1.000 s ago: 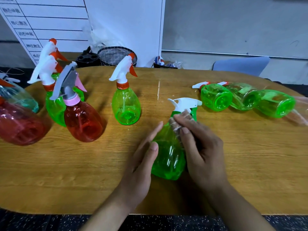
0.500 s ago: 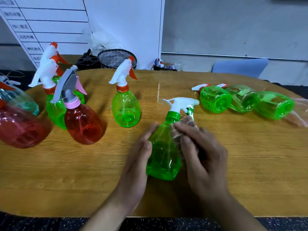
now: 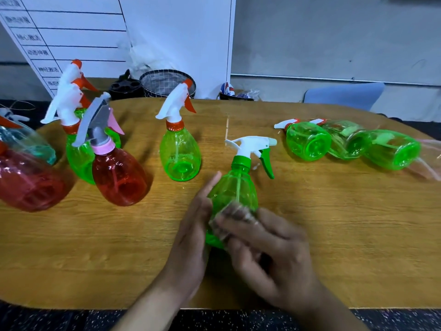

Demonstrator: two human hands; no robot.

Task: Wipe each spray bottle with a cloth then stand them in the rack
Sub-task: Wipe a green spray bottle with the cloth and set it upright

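A green spray bottle (image 3: 235, 187) with a white head and green trigger stands near the middle of the wooden table (image 3: 334, 223), nozzle pointing left. My left hand (image 3: 193, 237) lies flat against its left side, fingers straight. My right hand (image 3: 274, 256) pinches a small crumpled, see-through cloth (image 3: 235, 215) and presses it on the bottle's lower front. The hands hide the bottle's base.
Upright at the left are a green bottle with an orange trigger (image 3: 180, 155), a red bottle with a pink collar (image 3: 119, 177) and another green one (image 3: 78, 158). Three green bottles (image 3: 307, 142) lie at the right. A wire basket (image 3: 167, 82) sits beyond the far edge.
The green bottle has tipped from leaning to upright. My right hand with the cloth has slid down from the neck to the lower body. My left hand stayed on the side.
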